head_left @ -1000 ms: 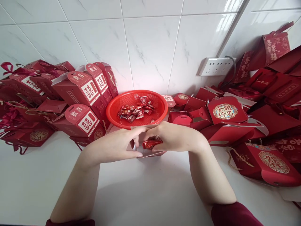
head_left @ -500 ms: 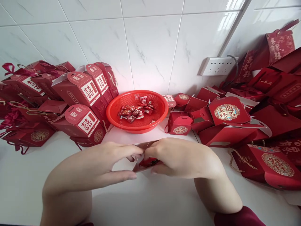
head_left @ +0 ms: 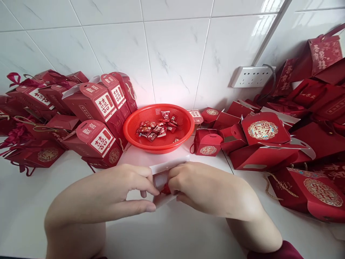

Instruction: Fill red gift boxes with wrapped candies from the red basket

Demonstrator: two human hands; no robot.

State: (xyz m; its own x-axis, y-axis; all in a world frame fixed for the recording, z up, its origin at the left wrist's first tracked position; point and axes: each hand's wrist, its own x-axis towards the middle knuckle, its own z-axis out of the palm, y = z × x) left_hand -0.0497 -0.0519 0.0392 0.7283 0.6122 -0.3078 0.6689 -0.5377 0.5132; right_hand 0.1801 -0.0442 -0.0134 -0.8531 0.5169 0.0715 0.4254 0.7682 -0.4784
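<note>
A small paper box with its top open is between my two hands, above the white tabletop. Its inside is pale, and a red packet shows partly in the opening. At the box's left edge, my left hand has its fingers bent at the rim and its thumb at the near side. My right hand closes round the right side, with curled fingertips at the opening; what they touch inside is hidden. Beyond the box, a red plastic basket holds several wrapped snack packets.
Stacked red gift boxes with ribbons and cords stand at the left. More red boxes, some with raised flaps, crowd the right. Behind are a tiled wall and a white power socket.
The box's far flap has opened outward and its pale inside shows more. My right fingers have curled in further at the opening. The camera view has shifted slightly.
</note>
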